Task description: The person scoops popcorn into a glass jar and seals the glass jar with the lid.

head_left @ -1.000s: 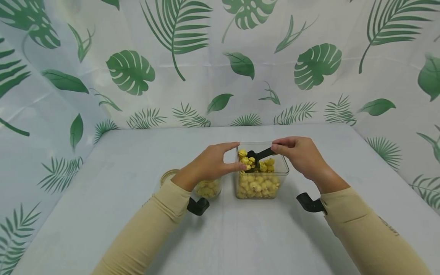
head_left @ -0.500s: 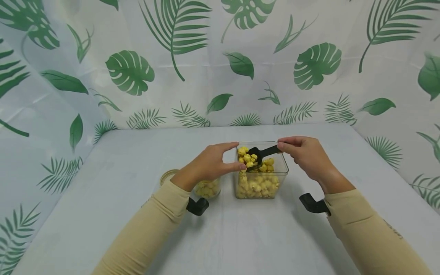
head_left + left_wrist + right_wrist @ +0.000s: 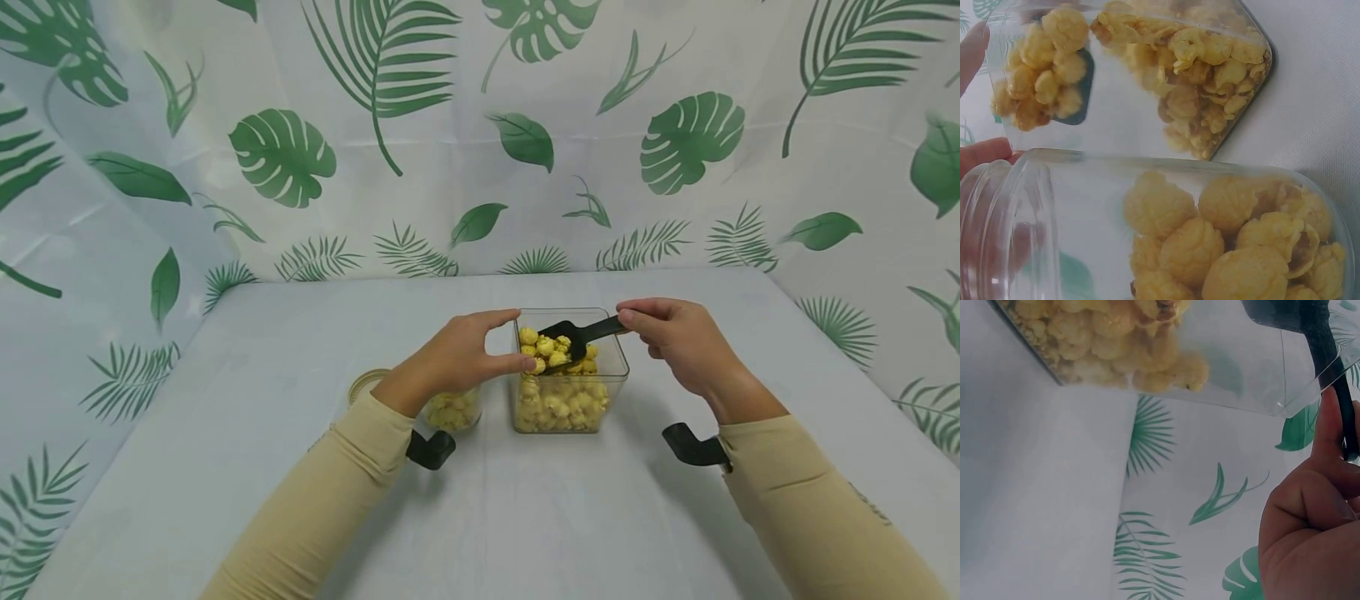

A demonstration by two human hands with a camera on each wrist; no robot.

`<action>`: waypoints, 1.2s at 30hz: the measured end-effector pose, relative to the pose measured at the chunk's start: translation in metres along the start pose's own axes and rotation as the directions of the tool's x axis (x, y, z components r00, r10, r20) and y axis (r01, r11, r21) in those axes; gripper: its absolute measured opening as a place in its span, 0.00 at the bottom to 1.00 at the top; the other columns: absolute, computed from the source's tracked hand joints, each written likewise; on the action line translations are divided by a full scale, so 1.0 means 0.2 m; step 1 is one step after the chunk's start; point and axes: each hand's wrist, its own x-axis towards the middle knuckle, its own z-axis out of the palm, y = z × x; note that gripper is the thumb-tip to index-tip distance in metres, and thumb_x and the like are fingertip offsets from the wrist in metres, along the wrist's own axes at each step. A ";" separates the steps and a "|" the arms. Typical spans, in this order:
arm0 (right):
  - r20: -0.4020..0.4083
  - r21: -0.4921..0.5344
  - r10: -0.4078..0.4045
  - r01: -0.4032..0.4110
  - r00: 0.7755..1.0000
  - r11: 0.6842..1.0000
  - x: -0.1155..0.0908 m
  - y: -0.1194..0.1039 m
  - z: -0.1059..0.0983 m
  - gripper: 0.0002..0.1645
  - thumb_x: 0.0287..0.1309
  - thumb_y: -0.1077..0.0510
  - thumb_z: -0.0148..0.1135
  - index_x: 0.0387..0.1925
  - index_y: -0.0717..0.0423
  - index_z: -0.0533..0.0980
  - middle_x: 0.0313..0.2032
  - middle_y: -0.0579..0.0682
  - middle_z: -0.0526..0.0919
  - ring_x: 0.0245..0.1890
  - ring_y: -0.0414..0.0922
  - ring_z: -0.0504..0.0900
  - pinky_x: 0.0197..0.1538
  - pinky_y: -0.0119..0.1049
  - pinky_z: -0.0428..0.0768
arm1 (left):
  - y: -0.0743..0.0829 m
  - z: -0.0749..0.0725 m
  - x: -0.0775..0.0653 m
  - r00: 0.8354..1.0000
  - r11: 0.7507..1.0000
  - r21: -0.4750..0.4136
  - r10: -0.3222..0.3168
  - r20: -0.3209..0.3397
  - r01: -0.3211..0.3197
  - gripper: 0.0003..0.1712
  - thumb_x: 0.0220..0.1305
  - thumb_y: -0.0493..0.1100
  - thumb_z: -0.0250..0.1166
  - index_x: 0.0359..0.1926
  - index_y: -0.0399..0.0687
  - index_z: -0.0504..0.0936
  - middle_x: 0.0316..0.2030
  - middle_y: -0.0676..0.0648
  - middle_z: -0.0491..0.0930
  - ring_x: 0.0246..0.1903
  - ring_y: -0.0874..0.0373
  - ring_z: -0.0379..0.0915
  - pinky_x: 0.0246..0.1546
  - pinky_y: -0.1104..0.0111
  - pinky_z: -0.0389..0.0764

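Observation:
A clear square plastic container (image 3: pixel 606 385) stands on the table, partly filled with yellow popcorn (image 3: pixel 566 408). My left hand (image 3: pixel 467 354) holds its left side, thumb at the near corner and fingers at the far one. In my right hand (image 3: pixel 678 337) the end of a black scoop (image 3: pixel 600 328) is pinched between thumb and fingers. The scoop's bowl carries several popcorn pieces (image 3: pixel 1044 75) inside the container, above the rest of the popcorn; its handle crosses the right rim. Beneath my left wrist is a clear jar (image 3: pixel 1085 194) with popcorn in its lower part.
A round gold-coloured lid (image 3: pixel 367 382) lies left of the jar, partly hidden by my left forearm. A white cloth covers the table (image 3: pixel 525 517). Leaf-printed sheeting (image 3: pixel 450 167) rises behind and at both sides.
My right hand has moved to the right, drawing the scoop's handle farther out over the container's right rim. More popcorn shows in the scoop's bowl. The left hand has stayed put.

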 end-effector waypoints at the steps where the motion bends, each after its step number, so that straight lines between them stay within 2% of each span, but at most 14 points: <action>1: -0.004 0.014 0.004 -0.004 1.000 1.000 0.00 0.00 0.00 0.27 0.56 0.47 0.57 0.48 0.65 0.71 0.29 0.42 0.74 0.25 0.40 0.61 0.26 0.32 0.64 | 0.00 0.00 0.00 1.000 1.000 -0.001 0.000 0.000 0.000 0.48 0.48 0.73 0.54 0.66 0.58 0.57 0.62 0.54 0.60 0.61 0.59 0.54 0.58 0.63 0.60; 12: -0.001 0.041 0.011 -0.011 1.000 0.999 0.01 -0.01 0.02 0.28 0.57 0.47 0.57 0.48 0.67 0.70 0.28 0.44 0.71 0.25 0.41 0.61 0.26 0.32 0.63 | 0.00 0.00 0.00 1.000 1.000 -0.012 0.002 -0.002 -0.003 0.48 0.47 0.74 0.54 0.66 0.58 0.57 0.62 0.54 0.60 0.61 0.59 0.54 0.58 0.63 0.60; 20: -0.001 0.061 0.034 -0.034 0.999 0.998 0.01 0.02 -0.01 0.28 0.57 0.46 0.57 0.48 0.65 0.70 0.26 0.43 0.71 0.23 0.39 0.60 0.25 0.32 0.62 | -0.01 0.00 0.00 1.000 1.000 -0.018 -0.002 0.008 0.002 0.48 0.47 0.74 0.54 0.66 0.58 0.57 0.62 0.53 0.60 0.61 0.58 0.54 0.58 0.63 0.60; 24: 0.004 0.134 0.034 -0.035 0.999 0.990 0.01 0.03 -0.03 0.22 0.56 0.48 0.58 0.44 0.61 0.72 0.26 0.43 0.73 0.21 0.39 0.59 0.23 0.32 0.59 | -0.01 0.00 0.00 1.000 1.000 -0.023 0.002 0.008 -0.002 0.49 0.47 0.74 0.54 0.66 0.57 0.57 0.62 0.54 0.60 0.61 0.58 0.54 0.58 0.62 0.60; 29: 0.014 0.271 0.015 -0.018 1.000 0.963 0.01 0.04 -0.05 0.08 0.56 0.53 0.60 0.36 0.52 0.77 0.24 0.44 0.73 0.18 0.39 0.56 0.24 0.37 0.50 | -0.01 0.01 0.01 1.000 1.000 -0.024 0.005 0.009 -0.005 0.50 0.46 0.74 0.54 0.67 0.56 0.57 0.63 0.54 0.59 0.61 0.58 0.54 0.58 0.62 0.60; 36: 0.018 0.301 0.018 -0.022 1.000 0.953 0.00 0.05 -0.06 0.05 0.55 0.54 0.60 0.33 0.49 0.79 0.24 0.44 0.77 0.19 0.40 0.57 0.24 0.36 0.51 | 0.00 0.00 0.00 1.000 1.000 -0.023 0.001 0.013 -0.001 0.49 0.47 0.74 0.54 0.67 0.56 0.57 0.63 0.53 0.59 0.61 0.57 0.54 0.58 0.62 0.60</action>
